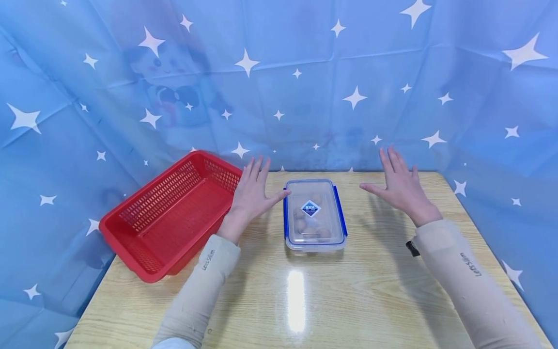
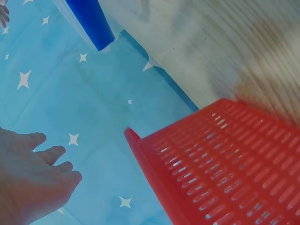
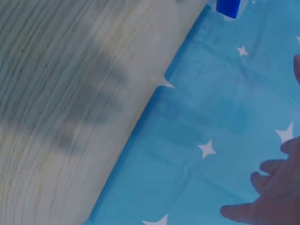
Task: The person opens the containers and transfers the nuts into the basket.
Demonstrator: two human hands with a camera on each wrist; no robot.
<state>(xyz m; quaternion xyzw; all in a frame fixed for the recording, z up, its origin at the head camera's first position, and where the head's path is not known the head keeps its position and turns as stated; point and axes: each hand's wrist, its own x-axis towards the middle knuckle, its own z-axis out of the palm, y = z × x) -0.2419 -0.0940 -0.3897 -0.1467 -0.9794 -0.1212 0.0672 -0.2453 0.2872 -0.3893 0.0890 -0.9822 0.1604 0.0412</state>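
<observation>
A clear plastic food container (image 1: 315, 228) with blue side clips and a blue diamond label on its lid stands on the table. Several rounded things show dimly inside; their kind cannot be made out. To its left my left hand (image 1: 252, 196) is raised with fingers spread, between the container and a red plastic basket (image 1: 174, 232). The left thumb tip overlaps the container's left edge in the head view; whether it touches is unclear. Off to the container's right, my right hand (image 1: 402, 191) hovers above the table, fingers extended and thumb pointing toward the container. It holds nothing.
The red basket, with slotted walls, sits at the table's left side and juts past its edge. A light wooden table (image 1: 348, 300) carries everything. Blue cloth (image 1: 305, 121) with white stars hangs behind and along both sides. A black band (image 1: 411, 248) shows under the right sleeve.
</observation>
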